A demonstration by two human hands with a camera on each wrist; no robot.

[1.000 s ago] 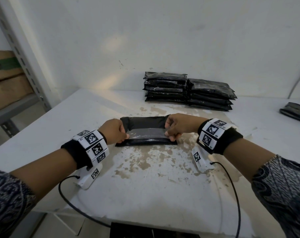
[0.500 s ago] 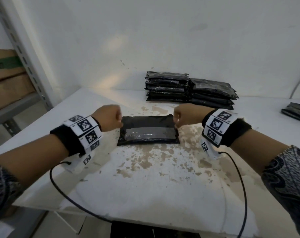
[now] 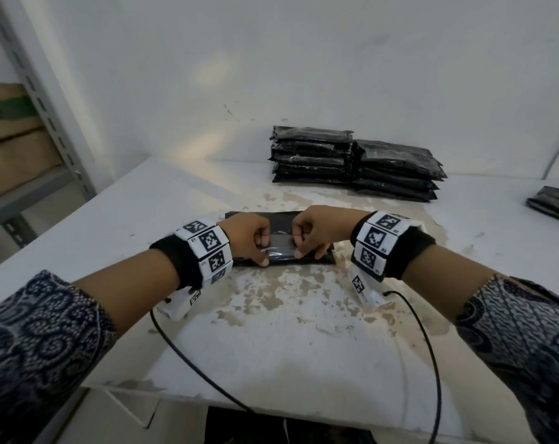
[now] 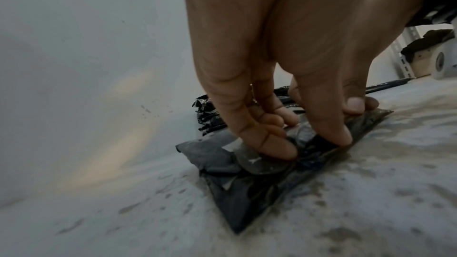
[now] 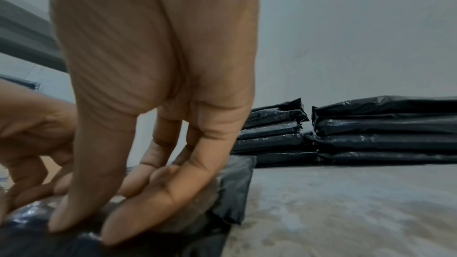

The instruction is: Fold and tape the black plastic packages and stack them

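On the worn white table (image 3: 271, 341), mid-surface, left hand (image 3: 246, 235) and right hand (image 3: 319, 230) press curled fingers onto the folded black plastic package (image 3: 279, 256), probably smoothing its clear tape (image 3: 279, 243).

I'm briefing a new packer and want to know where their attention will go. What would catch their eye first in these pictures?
First, both hands, the left hand and the right hand, meeting at mid-table, fingertips pressing a strip of clear tape onto a black plastic package. Next, the two side-by-side stacks of finished packages at the back against the wall. The white table, its paint worn off in brown patches, also stands out.
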